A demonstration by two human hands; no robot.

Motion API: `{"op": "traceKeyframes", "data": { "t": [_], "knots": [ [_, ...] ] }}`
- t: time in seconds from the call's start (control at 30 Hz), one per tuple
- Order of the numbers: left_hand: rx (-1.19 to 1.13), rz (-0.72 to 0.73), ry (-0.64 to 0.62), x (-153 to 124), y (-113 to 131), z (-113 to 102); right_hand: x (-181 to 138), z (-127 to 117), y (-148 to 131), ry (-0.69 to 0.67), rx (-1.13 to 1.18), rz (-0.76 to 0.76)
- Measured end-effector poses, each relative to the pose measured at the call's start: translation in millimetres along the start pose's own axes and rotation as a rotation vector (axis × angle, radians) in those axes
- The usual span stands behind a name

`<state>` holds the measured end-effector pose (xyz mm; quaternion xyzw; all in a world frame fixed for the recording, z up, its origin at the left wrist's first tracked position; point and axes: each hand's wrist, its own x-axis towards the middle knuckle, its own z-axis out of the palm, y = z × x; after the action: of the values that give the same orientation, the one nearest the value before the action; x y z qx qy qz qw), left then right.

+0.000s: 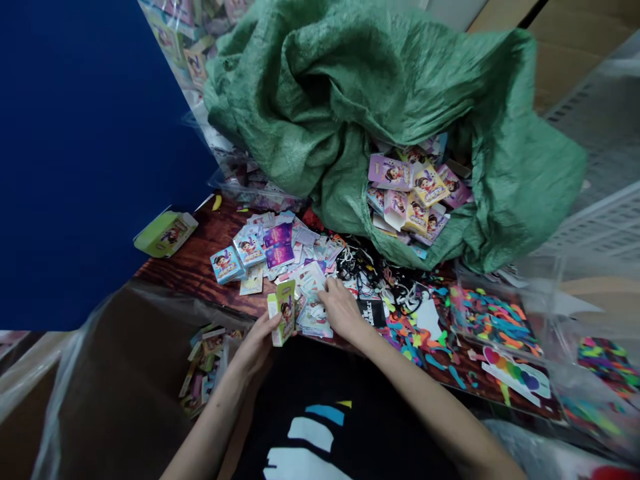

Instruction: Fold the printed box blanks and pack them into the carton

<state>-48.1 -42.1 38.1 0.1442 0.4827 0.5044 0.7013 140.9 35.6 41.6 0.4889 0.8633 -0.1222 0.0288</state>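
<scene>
My left hand (261,340) is closed around a small green-and-yellow printed box (284,312), held upright at the table's front edge. Just to its right, my right hand (341,308) has its fingers pinched on a pale printed card (313,280) over the pile. Loose cards (315,317) lie beneath these fingers, some partly hidden by the hand. Behind the held box, two blue boxes (239,259) and some purple card packs (279,245) sit on the heap. Tangled black and white cords (363,267) lie beyond my right hand.
A large green woven sack (400,73) spills small boxes at the back. Colourful rubbery pieces (415,340) and a rainbow-heart card (517,373) lie to the right. A green box (166,233) rests at the left, by a blue panel (90,147). Below is a lined bin with boxes (205,363).
</scene>
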Motion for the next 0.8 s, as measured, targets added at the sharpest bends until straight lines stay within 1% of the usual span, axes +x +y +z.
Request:
{"op": "traceKeyframes", "data": {
  "t": [0.1, 0.2, 0.3, 0.4, 0.5, 0.63, 0.73, 0.8],
  "knots": [
    [-0.013, 0.006, 0.025, -2.7, -2.7, 2.5, -3.5, 1.0, 2.0, -0.034, 0.032, 0.076],
    [-0.005, 0.004, 0.028, -4.3, -7.8, 5.2, -6.9, 3.1, 3.1, -0.033, 0.077, 0.130],
    [-0.001, 0.029, 0.022, -1.6, -15.7, 9.0, -10.2, 5.3, 6.3, 0.034, 0.172, 0.146],
    [-0.006, 0.116, 0.042, 3.4, -23.8, 16.1, -13.7, 8.9, 10.0, 0.098, 0.277, 0.145],
    [0.010, 0.189, 0.090, 4.6, -29.0, 24.4, -16.1, 13.2, 14.3, 0.126, 0.362, 0.146],
    [0.067, 0.262, 0.147, -2.1, -30.3, 29.4, -16.6, 14.8, 24.8, 0.194, 0.564, 0.124],
    [0.084, 0.303, 0.132, -3.2, -25.1, 31.3, -15.5, 10.8, 34.2, 0.224, 0.764, 0.135],
    [0.107, 0.337, 0.106, 2.1, -18.2, 35.4, -14.3, 5.6, 38.8, 0.275, 0.866, 0.121]
  ]
}}
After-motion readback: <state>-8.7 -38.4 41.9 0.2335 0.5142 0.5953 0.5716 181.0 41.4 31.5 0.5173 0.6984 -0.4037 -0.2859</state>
